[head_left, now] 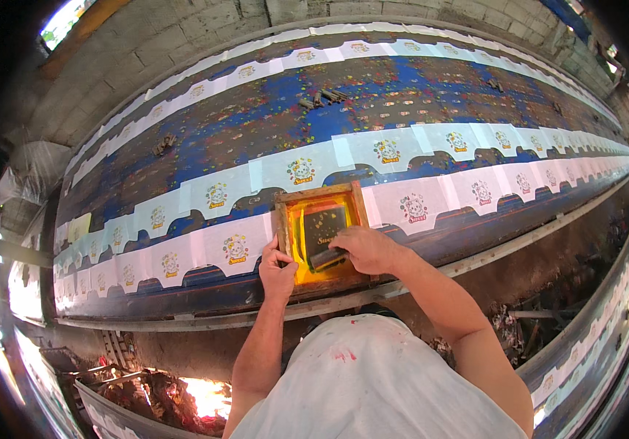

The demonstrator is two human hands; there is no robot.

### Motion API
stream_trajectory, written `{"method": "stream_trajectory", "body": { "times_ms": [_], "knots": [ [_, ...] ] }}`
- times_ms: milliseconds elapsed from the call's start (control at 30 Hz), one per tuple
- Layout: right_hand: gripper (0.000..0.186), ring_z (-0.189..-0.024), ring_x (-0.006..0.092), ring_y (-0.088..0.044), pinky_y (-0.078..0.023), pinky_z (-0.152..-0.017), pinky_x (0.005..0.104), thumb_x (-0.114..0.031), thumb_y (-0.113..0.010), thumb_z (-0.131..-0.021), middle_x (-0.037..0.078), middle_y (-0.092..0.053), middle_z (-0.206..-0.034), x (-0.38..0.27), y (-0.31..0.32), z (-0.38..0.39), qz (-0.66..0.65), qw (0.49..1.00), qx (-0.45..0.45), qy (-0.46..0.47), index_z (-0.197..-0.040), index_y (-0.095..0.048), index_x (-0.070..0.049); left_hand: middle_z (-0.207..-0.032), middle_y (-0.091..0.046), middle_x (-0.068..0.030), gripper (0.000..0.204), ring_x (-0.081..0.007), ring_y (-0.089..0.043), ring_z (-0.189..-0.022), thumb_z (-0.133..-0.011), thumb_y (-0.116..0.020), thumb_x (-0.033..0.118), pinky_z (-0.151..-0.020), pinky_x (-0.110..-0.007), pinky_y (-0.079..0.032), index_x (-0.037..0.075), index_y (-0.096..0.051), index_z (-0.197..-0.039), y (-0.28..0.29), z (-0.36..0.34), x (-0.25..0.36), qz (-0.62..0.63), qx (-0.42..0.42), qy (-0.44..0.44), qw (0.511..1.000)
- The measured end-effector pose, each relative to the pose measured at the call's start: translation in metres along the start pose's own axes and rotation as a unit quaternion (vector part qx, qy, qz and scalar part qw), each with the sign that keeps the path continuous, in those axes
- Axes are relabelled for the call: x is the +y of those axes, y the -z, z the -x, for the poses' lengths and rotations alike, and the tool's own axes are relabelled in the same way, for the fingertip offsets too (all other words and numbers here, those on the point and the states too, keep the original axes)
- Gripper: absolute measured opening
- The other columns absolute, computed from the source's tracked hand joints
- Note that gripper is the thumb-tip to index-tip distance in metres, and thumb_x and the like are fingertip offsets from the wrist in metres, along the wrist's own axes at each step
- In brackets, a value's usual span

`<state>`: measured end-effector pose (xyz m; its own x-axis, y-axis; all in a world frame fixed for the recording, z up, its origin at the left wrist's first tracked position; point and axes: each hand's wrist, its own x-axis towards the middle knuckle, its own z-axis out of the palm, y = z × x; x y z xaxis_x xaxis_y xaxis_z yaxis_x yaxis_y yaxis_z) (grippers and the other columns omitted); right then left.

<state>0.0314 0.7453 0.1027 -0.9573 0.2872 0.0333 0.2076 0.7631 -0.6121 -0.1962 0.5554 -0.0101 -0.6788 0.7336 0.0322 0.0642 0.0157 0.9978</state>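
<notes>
A worker's right hand (367, 249) is gripping a dark handheld squeegee (326, 260), its fingers closing over the bar's right end, while the left hand (278, 274) is curling its fingers at the left side of a wooden frame (282, 223). The squeegee is sitting inside that frame, toward the lower part of its yellow screen (338, 202), near a dark panel bearing small lettering. The frame is lying on a long table (256, 102), over the near row of pale pink cloth pieces (402, 192). Pieces to the left are carrying a cartoon print with orange at its lettering; those just to the right are showing redder prints. Beyond, a row of pale bluish pieces (274, 164) is stretching along the blue, paint-speckled tabletop, where I am seeing a small pile of short dark rolls (322, 98). A grey block wall (157, 53) is standing behind, and the worker is wearing a white shirt (358, 384) with red stains.
</notes>
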Motion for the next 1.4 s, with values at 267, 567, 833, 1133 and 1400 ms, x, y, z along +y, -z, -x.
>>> {"method": "stream_trajectory", "body": {
  "times_ms": [267, 567, 833, 1133, 1400],
  "knots": [
    [0.045, -0.127, 0.0414, -0.07, -0.054, -0.113, 0.0525, 0.009, -0.07, -0.089, 0.019, -0.078, -0.127, 0.037, 0.008, -0.064, 0.091, 0.987, 0.135, 0.008, -0.132, -0.078, -0.004, -0.171, -0.056, -0.0284, 0.019, -0.0299, -0.061, -0.152, -0.078, -0.079, -0.013, -0.122, -0.038, -0.045, 0.002, -0.069, -0.083, 0.003, -0.001, -0.001, 0.023, -0.001, 0.008, 1.0],
    [0.045, -0.113, 0.0351, -0.073, -0.057, -0.103, 0.0496, -0.007, -0.073, -0.09, 0.016, -0.077, -0.125, 0.02, -0.017, -0.018, 0.12, 0.974, 0.132, 0.138, -0.135, -0.076, -0.006, -0.175, -0.053, -0.0258, 0.022, -0.0285, -0.06, -0.153, -0.078, -0.079, -0.015, -0.123, -0.039, -0.046, 0.002, -0.069, -0.086, 0.004, 0.001, -0.006, 0.032, -0.007, 0.017, 0.999],
    [0.043, -0.118, 0.0367, -0.073, -0.058, -0.107, 0.0495, -0.008, -0.071, -0.093, 0.016, -0.077, -0.124, -0.009, -0.022, 0.025, 0.087, 0.984, 0.044, 0.148, -0.136, -0.075, -0.005, -0.172, -0.055, -0.0277, 0.02, -0.0314, -0.059, -0.155, -0.078, -0.08, -0.014, -0.125, -0.04, -0.045, 0.002, -0.07, -0.085, 0.005, 0.0, -0.012, -0.035, 0.001, 0.017, 0.999],
    [0.049, -0.121, 0.0399, -0.073, -0.057, -0.109, 0.0519, 0.003, -0.069, -0.09, 0.017, -0.079, -0.125, 0.035, 0.015, -0.068, 0.092, 0.991, 0.099, -0.011, -0.136, -0.078, -0.011, -0.167, -0.059, -0.0304, 0.014, -0.0396, -0.059, -0.154, -0.08, -0.08, -0.009, -0.128, -0.044, -0.041, 0.002, -0.071, -0.081, 0.0, 0.001, 0.001, -0.097, -0.001, -0.016, 0.995],
    [0.06, -0.117, 0.0367, -0.075, -0.057, -0.105, 0.0494, 0.001, -0.072, -0.086, 0.013, -0.079, -0.127, -0.005, -0.018, -0.029, 0.137, 0.986, 0.091, 0.022, -0.143, -0.079, -0.016, -0.166, -0.059, -0.0301, 0.014, -0.0417, -0.059, -0.152, -0.081, -0.077, -0.01, -0.127, -0.046, -0.041, 0.002, -0.07, -0.083, -0.004, 0.002, 0.011, -0.119, -0.008, -0.05, 0.992]
  ]
}}
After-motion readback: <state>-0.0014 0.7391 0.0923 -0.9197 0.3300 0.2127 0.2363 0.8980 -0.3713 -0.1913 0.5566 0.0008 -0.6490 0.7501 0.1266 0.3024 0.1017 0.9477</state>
